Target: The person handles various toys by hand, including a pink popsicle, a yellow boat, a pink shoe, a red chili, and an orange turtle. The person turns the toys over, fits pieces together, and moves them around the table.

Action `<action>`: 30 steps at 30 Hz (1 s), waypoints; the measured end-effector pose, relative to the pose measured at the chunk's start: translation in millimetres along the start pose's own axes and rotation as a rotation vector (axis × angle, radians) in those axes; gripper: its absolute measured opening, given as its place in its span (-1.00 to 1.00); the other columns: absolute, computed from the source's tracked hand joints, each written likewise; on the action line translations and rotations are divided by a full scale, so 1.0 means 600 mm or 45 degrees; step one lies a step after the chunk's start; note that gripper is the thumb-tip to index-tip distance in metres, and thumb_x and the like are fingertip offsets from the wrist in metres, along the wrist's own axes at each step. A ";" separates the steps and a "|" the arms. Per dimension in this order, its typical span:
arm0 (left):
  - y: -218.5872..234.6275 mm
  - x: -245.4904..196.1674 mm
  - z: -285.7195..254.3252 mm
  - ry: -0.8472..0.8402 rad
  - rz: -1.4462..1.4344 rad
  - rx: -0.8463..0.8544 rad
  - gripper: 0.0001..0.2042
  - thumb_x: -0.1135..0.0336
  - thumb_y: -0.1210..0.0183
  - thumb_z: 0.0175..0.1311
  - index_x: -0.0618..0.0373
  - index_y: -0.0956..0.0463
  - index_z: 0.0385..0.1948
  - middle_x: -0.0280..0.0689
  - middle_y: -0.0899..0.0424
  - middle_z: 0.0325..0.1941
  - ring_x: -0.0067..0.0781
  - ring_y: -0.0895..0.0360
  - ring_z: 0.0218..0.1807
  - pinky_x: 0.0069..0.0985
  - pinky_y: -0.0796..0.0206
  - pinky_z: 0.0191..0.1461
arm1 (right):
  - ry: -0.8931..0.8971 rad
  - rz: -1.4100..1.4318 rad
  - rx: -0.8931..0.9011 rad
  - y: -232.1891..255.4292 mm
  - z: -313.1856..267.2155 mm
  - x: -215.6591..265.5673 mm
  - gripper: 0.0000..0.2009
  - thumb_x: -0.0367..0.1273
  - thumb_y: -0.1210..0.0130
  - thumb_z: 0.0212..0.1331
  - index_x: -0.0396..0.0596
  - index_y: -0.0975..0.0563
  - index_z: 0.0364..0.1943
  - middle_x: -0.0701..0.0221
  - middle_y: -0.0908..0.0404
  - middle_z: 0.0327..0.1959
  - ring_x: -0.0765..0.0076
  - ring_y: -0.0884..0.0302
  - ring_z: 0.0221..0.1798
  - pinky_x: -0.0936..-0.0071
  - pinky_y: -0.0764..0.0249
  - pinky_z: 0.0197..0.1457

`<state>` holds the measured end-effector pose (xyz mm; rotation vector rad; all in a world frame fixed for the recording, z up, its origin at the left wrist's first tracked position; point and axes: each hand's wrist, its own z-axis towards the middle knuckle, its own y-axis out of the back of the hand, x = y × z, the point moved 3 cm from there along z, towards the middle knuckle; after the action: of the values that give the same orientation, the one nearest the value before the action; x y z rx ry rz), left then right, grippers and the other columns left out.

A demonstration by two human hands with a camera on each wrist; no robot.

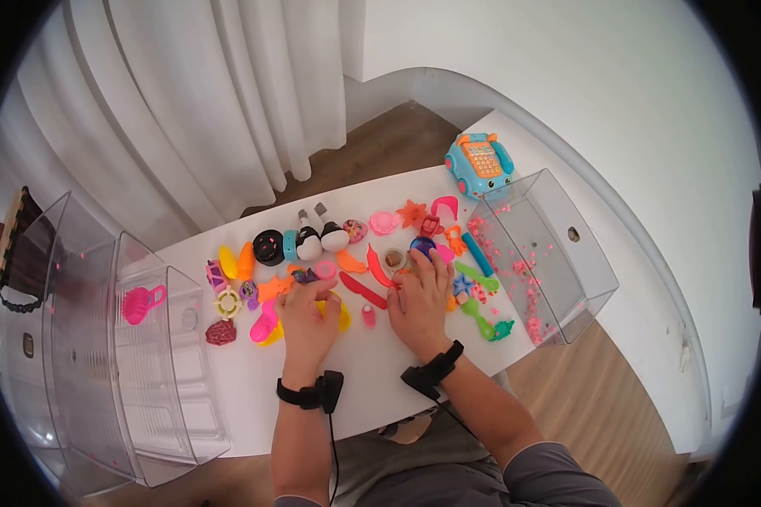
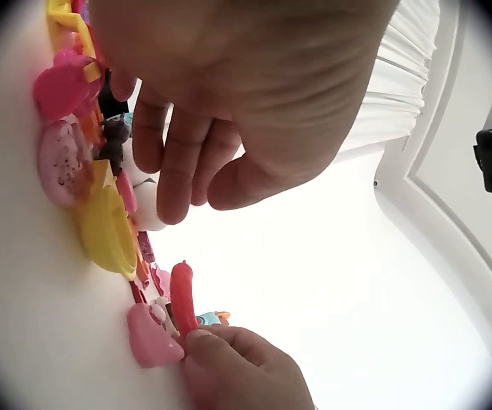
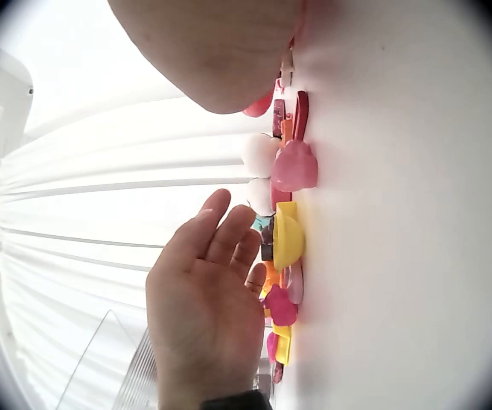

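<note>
My right hand (image 1: 423, 300) is over the middle right of the toys; in the left wrist view its thumb and fingers pinch the lower end of a red chili-shaped toy (image 2: 182, 290), which stands tilted up. My left hand (image 1: 307, 317), fingers loosely bent and holding nothing, hovers over a yellow toy (image 1: 344, 314). In the right wrist view the left hand (image 3: 207, 316) is beside the row of toys, palm visible. A long red toy (image 1: 362, 291) and a small pink toy (image 1: 369, 316) lie between the hands. The right fingertips are partly hidden in the right wrist view.
A clear bin (image 1: 596, 296) with pink bits around it stands at the right, and clear stacked bins (image 1: 165, 338) at the left. A blue toy phone (image 1: 482, 165) sits at the back right. Shoe-like black and white toys (image 1: 309, 245) and a black ring (image 1: 268, 248) lie at the back.
</note>
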<state>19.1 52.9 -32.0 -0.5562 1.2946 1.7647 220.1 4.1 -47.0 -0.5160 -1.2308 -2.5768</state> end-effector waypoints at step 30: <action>0.010 0.038 0.005 0.357 -1.068 -0.256 -0.90 0.44 -0.14 0.46 0.16 -0.64 -0.14 -0.48 -0.56 -0.50 -0.80 -0.36 -0.52 -0.76 -0.05 -0.51 | 0.123 0.125 0.230 -0.009 -0.005 0.009 -0.77 -0.35 -0.44 -0.01 0.03 -0.59 -0.32 0.14 -0.31 0.51 -0.21 -0.04 0.62 -0.41 0.26 0.64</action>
<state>2.2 63.4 -44.8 -1.2801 0.8536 1.1268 212.9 4.8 -50.4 -0.3992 -1.3522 -2.3525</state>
